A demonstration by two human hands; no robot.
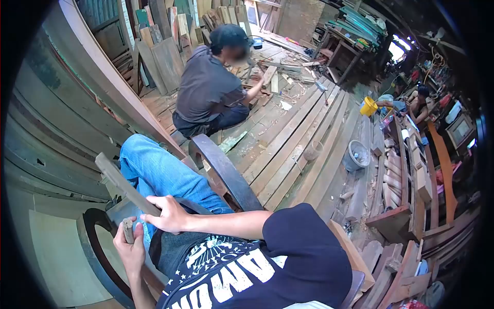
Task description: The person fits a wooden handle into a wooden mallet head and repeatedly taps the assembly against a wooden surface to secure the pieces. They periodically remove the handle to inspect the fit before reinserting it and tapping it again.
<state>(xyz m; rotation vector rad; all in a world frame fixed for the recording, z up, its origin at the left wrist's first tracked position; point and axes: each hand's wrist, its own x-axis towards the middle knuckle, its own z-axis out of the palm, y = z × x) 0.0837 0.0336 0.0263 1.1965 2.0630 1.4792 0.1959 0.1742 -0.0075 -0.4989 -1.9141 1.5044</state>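
Observation:
My right hand (171, 213) is closed around the near end of a long, flat grey-brown wooden strip (122, 181), which slants up and away to the left over my jeans. Just below it, my left hand (131, 252) pinches a short piece of wood (128, 230) with its end pointing upward. The two hands are close together above my lap. Part of the short piece is hidden by my fingers. Beside my left forearm is a dark curved frame (98, 252), and a dark curved armrest (226, 172) lies beyond my right forearm.
A person in a dark cap (211, 85) sits on the plank floor, one hand on a piece of wood. Long boards (303, 149) run to my right, with a grey bucket (356, 156) and yellow bucket (368, 106). Another person (419, 105) sits farther back.

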